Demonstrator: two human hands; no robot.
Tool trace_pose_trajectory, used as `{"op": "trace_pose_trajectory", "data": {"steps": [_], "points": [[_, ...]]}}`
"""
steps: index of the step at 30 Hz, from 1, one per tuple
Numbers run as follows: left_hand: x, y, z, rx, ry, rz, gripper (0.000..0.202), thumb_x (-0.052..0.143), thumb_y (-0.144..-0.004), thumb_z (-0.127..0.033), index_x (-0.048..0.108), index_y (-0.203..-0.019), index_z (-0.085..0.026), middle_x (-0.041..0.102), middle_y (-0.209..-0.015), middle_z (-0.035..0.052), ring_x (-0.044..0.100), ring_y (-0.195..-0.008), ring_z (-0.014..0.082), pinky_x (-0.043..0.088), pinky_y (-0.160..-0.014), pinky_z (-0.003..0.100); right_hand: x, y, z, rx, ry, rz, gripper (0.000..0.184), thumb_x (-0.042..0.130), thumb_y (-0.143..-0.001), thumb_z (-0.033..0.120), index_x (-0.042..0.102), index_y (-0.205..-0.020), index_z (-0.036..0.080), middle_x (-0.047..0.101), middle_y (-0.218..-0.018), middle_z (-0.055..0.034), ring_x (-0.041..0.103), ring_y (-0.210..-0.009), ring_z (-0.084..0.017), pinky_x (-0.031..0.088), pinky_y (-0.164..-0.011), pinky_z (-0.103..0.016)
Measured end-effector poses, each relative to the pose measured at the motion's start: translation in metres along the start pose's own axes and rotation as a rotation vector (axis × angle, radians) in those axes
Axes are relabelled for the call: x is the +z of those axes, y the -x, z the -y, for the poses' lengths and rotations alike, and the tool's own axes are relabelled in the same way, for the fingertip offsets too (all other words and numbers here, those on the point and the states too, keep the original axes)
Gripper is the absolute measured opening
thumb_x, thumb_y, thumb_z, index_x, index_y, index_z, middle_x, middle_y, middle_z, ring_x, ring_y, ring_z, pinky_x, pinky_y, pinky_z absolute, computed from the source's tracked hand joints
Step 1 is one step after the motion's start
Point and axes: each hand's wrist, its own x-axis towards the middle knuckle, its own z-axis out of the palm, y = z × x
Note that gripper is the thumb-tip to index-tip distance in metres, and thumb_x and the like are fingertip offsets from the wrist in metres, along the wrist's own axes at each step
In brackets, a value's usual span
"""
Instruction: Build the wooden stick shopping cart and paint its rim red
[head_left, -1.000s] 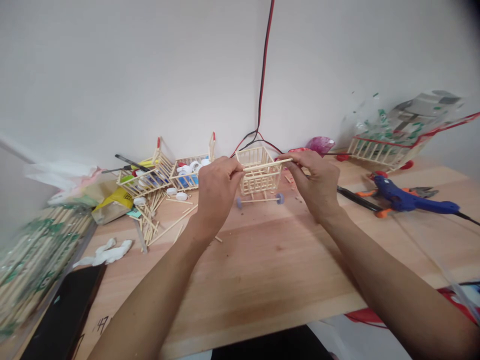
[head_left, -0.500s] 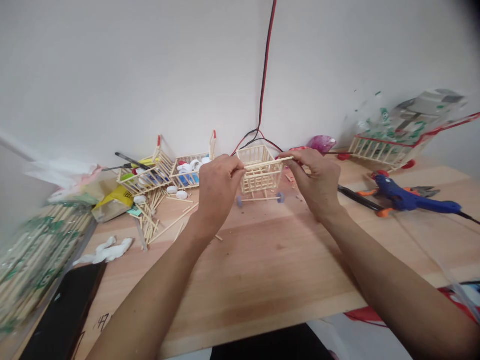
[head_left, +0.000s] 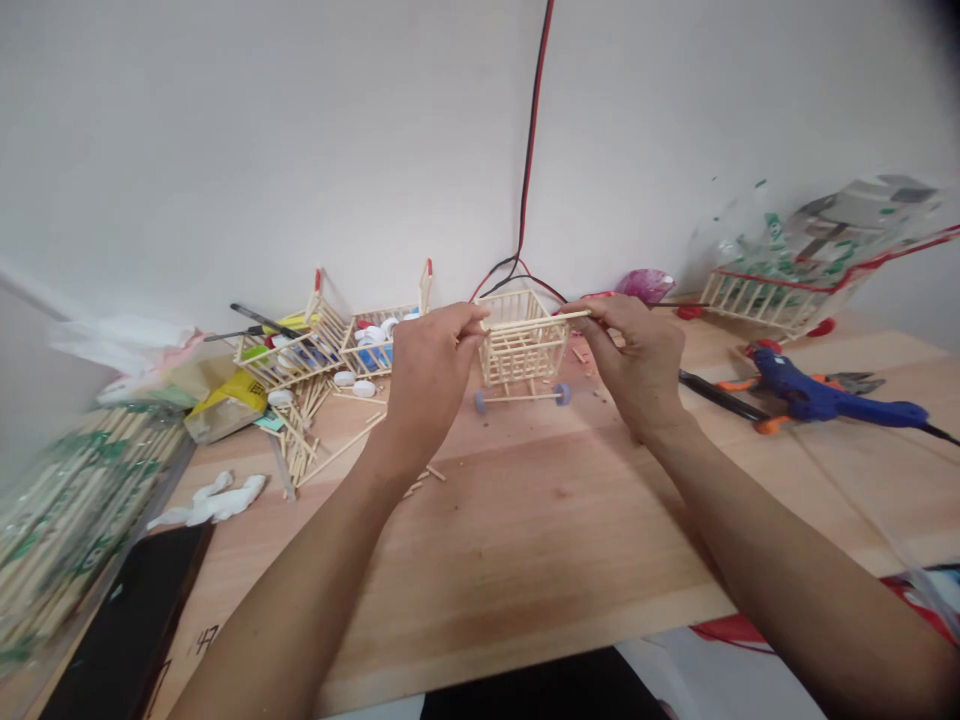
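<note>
In the head view a small cart of thin wooden sticks [head_left: 521, 360] stands upright on bluish wheels in front of me. Across its near top edge lies a thin wooden stick [head_left: 540, 320], sloping slightly up to the right. My right hand [head_left: 637, 365] pinches this stick close to its right end, whose tip pokes out past the thumb. My left hand [head_left: 431, 370] is closed at the cart's left top corner, thumb and forefinger pinched at the stick's left end. The exact contact of the left fingertips is partly hidden.
Two stick baskets [head_left: 289, 370] with bottle caps and other items stand left, beside loose sticks [head_left: 300, 450]. A blue glue gun [head_left: 817, 395] and pliers [head_left: 859, 383] lie right. Behind them is a larger red-rimmed cart [head_left: 765, 305]. A black phone-like slab [head_left: 135, 620] lies front left.
My left hand has shifted slightly left and up, and the stick's left end has risen a little. My right hand has barely moved. The cart stays in place.
</note>
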Motion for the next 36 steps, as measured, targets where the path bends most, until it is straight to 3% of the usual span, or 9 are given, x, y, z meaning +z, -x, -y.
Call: {"op": "trace_pose_trajectory", "data": {"steps": [6,16,26,32,36], "points": [[-0.003,-0.001,0.003,0.005,-0.016,-0.023,0.020,0.059,-0.081,-0.011,0.075,-0.091,-0.019,0.076,-0.090,0.0031,0.068,-0.081,0.0167,0.052,-0.077,0.030,0.000,0.001,-0.001,0.000,0.004,-0.012,0.016,0.057,-0.091,0.024,0.073,-0.094,0.028,0.074,-0.089,-0.0025,0.068,-0.086,-0.020,0.052,-0.078,-0.036],[0.004,0.001,0.003,0.095,-0.094,0.015,0.017,0.057,-0.085,-0.016,0.073,-0.081,-0.021,0.074,-0.082,0.0029,0.066,-0.081,0.0179,0.048,-0.078,0.031,0.000,0.001,0.000,0.023,-0.016,-0.004,0.016,0.057,-0.091,0.024,0.072,-0.094,0.028,0.073,-0.090,-0.0028,0.067,-0.089,-0.021,0.051,-0.082,-0.036],[0.007,0.002,0.007,0.097,-0.097,-0.004,0.016,0.058,-0.087,-0.020,0.074,-0.084,-0.021,0.074,-0.084,0.0033,0.066,-0.080,0.0179,0.048,-0.077,0.031,0.000,0.000,0.000,0.026,0.033,-0.007,0.016,0.056,-0.091,0.025,0.072,-0.093,0.028,0.074,-0.090,-0.0031,0.068,-0.088,-0.022,0.052,-0.080,-0.037],[0.007,0.003,0.007,0.089,-0.094,-0.007,0.016,0.058,-0.087,-0.020,0.074,-0.084,-0.021,0.075,-0.085,0.0030,0.066,-0.081,0.0179,0.047,-0.077,0.031,0.000,0.003,0.000,0.036,0.054,-0.012,0.020,0.057,-0.090,0.025,0.071,-0.104,0.027,0.075,-0.099,-0.0043,0.069,-0.084,-0.021,0.053,-0.079,-0.037],[0.007,0.003,0.006,0.088,-0.088,-0.001,0.016,0.058,-0.087,-0.020,0.074,-0.085,-0.020,0.075,-0.086,0.0039,0.066,-0.082,0.0189,0.047,-0.078,0.032,-0.001,0.004,0.000,0.030,0.039,-0.019,0.023,0.057,-0.090,0.023,0.069,-0.109,0.029,0.073,-0.105,-0.0053,0.067,-0.094,-0.022,0.053,-0.082,-0.038]]}}
